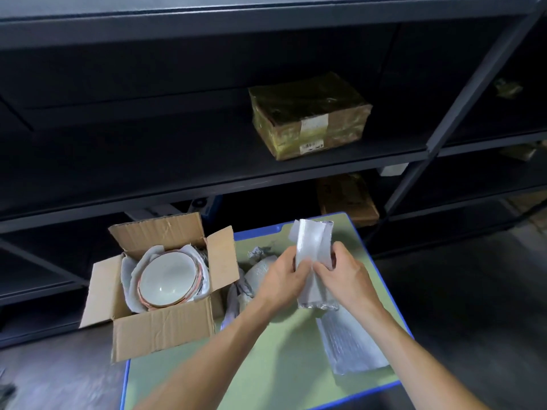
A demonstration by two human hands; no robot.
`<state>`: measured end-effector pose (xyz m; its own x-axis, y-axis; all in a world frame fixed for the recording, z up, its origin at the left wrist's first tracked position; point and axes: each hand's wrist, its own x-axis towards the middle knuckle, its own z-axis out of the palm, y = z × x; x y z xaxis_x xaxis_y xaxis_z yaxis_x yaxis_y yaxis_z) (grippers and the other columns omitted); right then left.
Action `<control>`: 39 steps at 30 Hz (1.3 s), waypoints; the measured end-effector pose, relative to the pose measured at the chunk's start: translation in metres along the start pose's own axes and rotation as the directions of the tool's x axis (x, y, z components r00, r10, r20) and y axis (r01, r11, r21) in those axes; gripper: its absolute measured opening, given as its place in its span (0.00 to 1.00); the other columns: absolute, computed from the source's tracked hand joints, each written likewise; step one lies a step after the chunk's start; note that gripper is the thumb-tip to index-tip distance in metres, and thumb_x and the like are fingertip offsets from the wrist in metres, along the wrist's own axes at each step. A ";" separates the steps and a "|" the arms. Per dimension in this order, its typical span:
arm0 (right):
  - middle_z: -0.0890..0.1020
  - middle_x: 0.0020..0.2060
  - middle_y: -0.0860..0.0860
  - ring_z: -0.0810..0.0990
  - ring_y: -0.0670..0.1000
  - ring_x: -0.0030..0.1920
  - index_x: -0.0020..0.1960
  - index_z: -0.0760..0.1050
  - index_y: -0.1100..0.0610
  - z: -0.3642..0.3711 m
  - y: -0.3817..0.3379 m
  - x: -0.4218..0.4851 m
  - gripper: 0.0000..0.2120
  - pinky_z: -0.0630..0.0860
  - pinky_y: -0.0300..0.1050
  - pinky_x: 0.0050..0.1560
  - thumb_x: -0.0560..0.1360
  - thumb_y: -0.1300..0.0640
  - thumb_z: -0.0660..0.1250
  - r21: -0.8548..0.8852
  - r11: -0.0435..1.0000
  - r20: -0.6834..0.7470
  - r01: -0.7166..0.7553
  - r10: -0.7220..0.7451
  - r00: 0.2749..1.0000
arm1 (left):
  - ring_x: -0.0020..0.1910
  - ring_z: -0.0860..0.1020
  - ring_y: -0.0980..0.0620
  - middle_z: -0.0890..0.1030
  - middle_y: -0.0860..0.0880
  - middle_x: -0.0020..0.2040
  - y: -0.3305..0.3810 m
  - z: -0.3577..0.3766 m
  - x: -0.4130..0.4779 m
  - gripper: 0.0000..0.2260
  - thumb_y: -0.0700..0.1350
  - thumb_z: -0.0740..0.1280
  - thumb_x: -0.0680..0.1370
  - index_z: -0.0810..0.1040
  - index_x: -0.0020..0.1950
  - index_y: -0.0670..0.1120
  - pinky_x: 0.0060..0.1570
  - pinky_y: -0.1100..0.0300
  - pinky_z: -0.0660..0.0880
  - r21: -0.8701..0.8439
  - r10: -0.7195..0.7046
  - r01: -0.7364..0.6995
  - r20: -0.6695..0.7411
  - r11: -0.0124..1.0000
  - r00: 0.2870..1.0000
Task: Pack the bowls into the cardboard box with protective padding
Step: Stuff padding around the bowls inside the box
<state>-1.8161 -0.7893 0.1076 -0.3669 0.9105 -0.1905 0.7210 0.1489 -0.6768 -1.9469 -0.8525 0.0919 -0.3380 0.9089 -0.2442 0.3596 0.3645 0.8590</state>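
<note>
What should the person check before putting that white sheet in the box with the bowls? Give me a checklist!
1. Box open: ok. The box has its flaps spread.
2. Bowls inside: ok. The bowls sit stacked in it.
3. Padding at the bowls' sides: ok. White wrap shows beside them.
4. Padding under the bowls: cannot tell. It is hidden.
5. Top bowl covered: not ok. It is bare.
6. Sheet held firmly: ok. The left hand and right hand both grip the sheet.
</note>
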 end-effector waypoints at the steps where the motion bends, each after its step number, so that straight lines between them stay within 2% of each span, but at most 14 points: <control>1: 0.79 0.40 0.46 0.77 0.52 0.44 0.45 0.67 0.51 0.001 0.000 0.000 0.09 0.69 0.44 0.36 0.76 0.51 0.67 -0.002 1.000 -0.001 0.009 -0.009 1.000 | 0.48 0.78 0.49 0.80 0.52 0.47 0.001 0.001 -0.001 0.13 0.54 0.56 0.83 0.75 0.54 0.48 0.50 0.53 0.75 -0.030 0.000 0.000 0.016 1.000 1.000; 5: 0.78 0.38 0.44 0.76 0.47 0.40 0.47 0.69 0.51 0.002 -0.001 -0.002 0.05 0.69 0.40 0.35 0.77 0.52 0.65 0.020 0.999 -0.012 0.036 -0.036 0.999 | 0.47 0.78 0.48 0.80 0.50 0.45 0.004 0.003 -0.005 0.25 0.65 0.48 0.81 0.74 0.49 0.48 0.51 0.50 0.74 -0.085 0.026 -0.027 -0.005 0.996 1.000; 8: 0.74 0.33 0.47 0.71 0.49 0.34 0.41 0.67 0.52 0.001 0.001 -0.003 0.07 0.66 0.42 0.33 0.78 0.54 0.61 0.053 0.997 -0.014 0.049 -0.049 0.999 | 0.41 0.75 0.48 0.77 0.46 0.42 -0.001 0.000 -0.004 0.29 0.68 0.48 0.80 0.73 0.48 0.44 0.47 0.46 0.75 -0.182 0.029 -0.036 -0.041 0.983 0.999; 11: 0.76 0.34 0.49 0.74 0.53 0.37 0.42 0.68 0.52 0.000 0.005 -0.001 0.06 0.69 0.45 0.35 0.79 0.56 0.58 0.065 0.996 0.006 0.064 -0.065 0.998 | 0.39 0.76 0.48 0.76 0.46 0.42 0.003 -0.006 -0.007 0.24 0.64 0.52 0.82 0.72 0.51 0.43 0.43 0.45 0.77 -0.234 -0.012 -0.001 -0.053 0.972 0.998; 14: 0.81 0.40 0.46 0.79 0.50 0.42 0.53 0.71 0.44 0.000 0.007 -0.001 0.08 0.77 0.49 0.42 0.80 0.55 0.57 0.110 0.992 0.027 0.054 -0.057 0.998 | 0.39 0.74 0.52 0.73 0.48 0.44 0.005 -0.009 -0.009 0.21 0.58 0.53 0.84 0.70 0.54 0.40 0.39 0.54 0.76 -0.298 -0.057 0.038 -0.053 0.954 0.997; 16: 0.83 0.42 0.46 0.81 0.50 0.45 0.58 0.71 0.43 0.000 0.007 -0.002 0.09 0.79 0.52 0.46 0.81 0.53 0.56 0.133 0.991 0.046 0.037 -0.043 0.998 | 0.40 0.74 0.53 0.72 0.49 0.44 0.006 -0.010 -0.010 0.22 0.59 0.53 0.84 0.70 0.55 0.40 0.42 0.52 0.78 -0.313 -0.062 0.047 -0.041 0.948 0.997; 20: 0.82 0.43 0.47 0.79 0.51 0.47 0.51 0.75 0.51 0.001 0.002 -0.002 0.13 0.77 0.53 0.51 0.84 0.50 0.53 0.129 0.991 0.098 0.034 -0.047 0.994 | 0.41 0.74 0.56 0.72 0.54 0.44 0.008 -0.010 -0.012 0.21 0.62 0.53 0.83 0.70 0.54 0.45 0.52 0.49 0.77 -0.305 -0.084 0.075 -0.019 0.950 0.996; 24: 0.81 0.41 0.53 0.78 0.56 0.45 0.44 0.73 0.57 0.001 0.000 -0.004 0.18 0.75 0.52 0.49 0.84 0.48 0.52 0.125 0.991 0.160 0.056 -0.076 0.984 | 0.34 0.72 0.64 0.72 0.54 0.42 0.007 -0.011 -0.015 0.17 0.59 0.60 0.82 0.68 0.52 0.45 0.37 0.68 0.70 -0.243 -0.072 0.059 -0.043 0.968 0.996; 27: 0.82 0.42 0.54 0.81 0.52 0.43 0.46 0.77 0.57 -0.002 -0.003 -0.008 0.23 0.79 0.48 0.42 0.84 0.44 0.51 0.259 0.966 0.204 -0.003 -0.052 0.978 | 0.45 0.79 0.59 0.77 0.49 0.50 0.005 -0.010 -0.014 0.19 0.58 0.64 0.81 0.69 0.57 0.43 0.42 0.67 0.75 -0.273 -0.085 0.063 -0.066 0.960 0.994; 29: 0.85 0.43 0.48 0.83 0.48 0.46 0.49 0.81 0.53 -0.004 -0.007 -0.012 0.26 0.80 0.47 0.48 0.83 0.39 0.49 0.357 0.932 0.247 -0.057 -0.036 0.968 | 0.49 0.79 0.57 0.77 0.49 0.53 0.008 -0.011 -0.016 0.19 0.57 0.64 0.81 0.67 0.61 0.43 0.46 0.64 0.77 -0.278 -0.099 0.071 -0.087 0.958 0.991; 31: 0.85 0.44 0.44 0.83 0.48 0.48 0.54 0.79 0.48 -0.003 -0.009 -0.014 0.22 0.79 0.50 0.52 0.82 0.37 0.51 0.391 0.920 0.220 -0.029 -0.062 0.974 | 0.51 0.79 0.58 0.76 0.51 0.54 0.011 -0.012 -0.017 0.20 0.58 0.62 0.82 0.63 0.64 0.45 0.51 0.60 0.78 -0.315 -0.105 0.070 -0.094 0.947 0.990; 33: 0.85 0.43 0.41 0.84 0.47 0.45 0.59 0.71 0.44 0.000 -0.010 -0.015 0.11 0.81 0.53 0.49 0.81 0.40 0.58 0.370 0.929 0.185 0.021 -0.096 0.978 | 0.53 0.80 0.58 0.76 0.54 0.57 0.010 -0.012 -0.017 0.23 0.63 0.55 0.82 0.61 0.68 0.49 0.55 0.55 0.78 -0.345 -0.097 0.067 -0.069 0.936 0.993; 36: 0.85 0.44 0.42 0.84 0.45 0.44 0.57 0.69 0.45 0.002 -0.012 -0.015 0.08 0.81 0.51 0.45 0.80 0.46 0.63 0.335 0.941 0.182 0.053 -0.119 0.976 | 0.58 0.80 0.55 0.77 0.53 0.62 0.008 -0.014 -0.017 0.33 0.75 0.47 0.76 0.64 0.71 0.55 0.60 0.52 0.77 -0.375 -0.094 0.092 0.014 0.922 0.995; 39: 0.83 0.43 0.43 0.82 0.46 0.44 0.53 0.73 0.46 0.004 -0.015 -0.013 0.04 0.79 0.47 0.41 0.80 0.47 0.63 0.304 0.949 0.169 0.080 -0.137 0.976 | 0.60 0.77 0.60 0.73 0.52 0.65 0.011 -0.017 -0.021 0.29 0.69 0.48 0.80 0.63 0.71 0.51 0.52 0.66 0.74 -0.362 -0.096 0.096 0.017 0.927 0.995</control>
<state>-1.8249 -0.8051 0.1175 -0.5559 0.8033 -0.2135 0.4764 0.0975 -0.8738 -1.9511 -0.8708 0.1142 -0.3561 0.8729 -0.3335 -0.0138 0.3520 0.9359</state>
